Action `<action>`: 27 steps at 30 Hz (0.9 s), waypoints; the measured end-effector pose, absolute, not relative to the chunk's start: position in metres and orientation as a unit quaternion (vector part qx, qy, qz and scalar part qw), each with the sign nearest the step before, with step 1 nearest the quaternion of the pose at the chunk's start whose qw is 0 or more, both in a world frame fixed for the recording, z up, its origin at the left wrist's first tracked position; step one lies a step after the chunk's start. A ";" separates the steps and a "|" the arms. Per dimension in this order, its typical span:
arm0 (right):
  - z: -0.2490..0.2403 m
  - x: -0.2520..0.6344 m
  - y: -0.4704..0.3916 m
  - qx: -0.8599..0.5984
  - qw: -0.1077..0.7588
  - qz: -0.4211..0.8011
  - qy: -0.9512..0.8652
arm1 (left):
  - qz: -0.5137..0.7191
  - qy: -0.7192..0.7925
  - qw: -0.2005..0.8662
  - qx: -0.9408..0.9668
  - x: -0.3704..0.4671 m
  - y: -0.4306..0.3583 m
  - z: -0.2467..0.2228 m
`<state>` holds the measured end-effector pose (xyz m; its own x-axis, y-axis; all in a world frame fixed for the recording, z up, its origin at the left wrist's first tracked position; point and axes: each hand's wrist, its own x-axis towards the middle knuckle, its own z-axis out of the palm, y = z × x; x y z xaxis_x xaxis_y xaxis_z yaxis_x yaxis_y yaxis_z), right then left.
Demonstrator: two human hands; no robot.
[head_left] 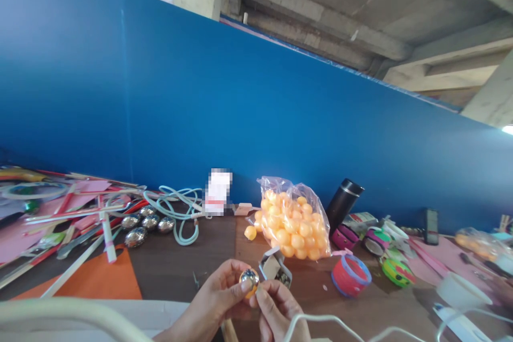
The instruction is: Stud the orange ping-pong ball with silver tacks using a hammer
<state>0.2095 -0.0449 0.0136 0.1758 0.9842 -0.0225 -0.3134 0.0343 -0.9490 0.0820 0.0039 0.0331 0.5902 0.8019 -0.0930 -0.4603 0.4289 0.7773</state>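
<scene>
My left hand [222,294] grips a shiny silver ball [249,279] between thumb and fingers; orange tints show on its lower side. Close against the ball, my right hand [278,310] has its thumb and fingertips pinched together; whatever is between them is hidden or too small to name. Just behind both hands stands a small open box [276,267] with little dark and metallic pieces inside. Several more silver balls [150,222] lie in a cluster on the table to the left. Past the box sits a clear bag of orange balls [294,227], and one loose orange ball [250,233] rests beside it.
A black bottle [345,203] leans near the blue partition [256,107]. To the right are a red-and-blue tape roll [351,276] and a white cup [463,291]. Pale blue cord [186,230], orange sheet [100,278] and piled sticks lie left. White cable [324,319] crosses the front.
</scene>
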 end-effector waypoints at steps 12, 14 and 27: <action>0.020 0.205 -0.047 -0.464 0.633 0.514 -0.347 | 0.379 0.248 0.801 0.392 0.082 0.006 0.028; 0.020 0.205 -0.047 -0.471 0.631 0.506 -0.351 | 0.379 0.249 0.799 0.395 0.082 0.006 0.028; 0.022 0.202 -0.047 -0.453 0.653 0.496 -0.351 | 0.376 0.240 0.794 0.413 0.082 0.007 0.026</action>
<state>0.2018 -0.0470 0.0216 0.2622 0.9650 0.0094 -0.3286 0.0985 -0.9393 0.0816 0.0069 0.0262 0.6011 0.7961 -0.0706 -0.3995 0.3758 0.8362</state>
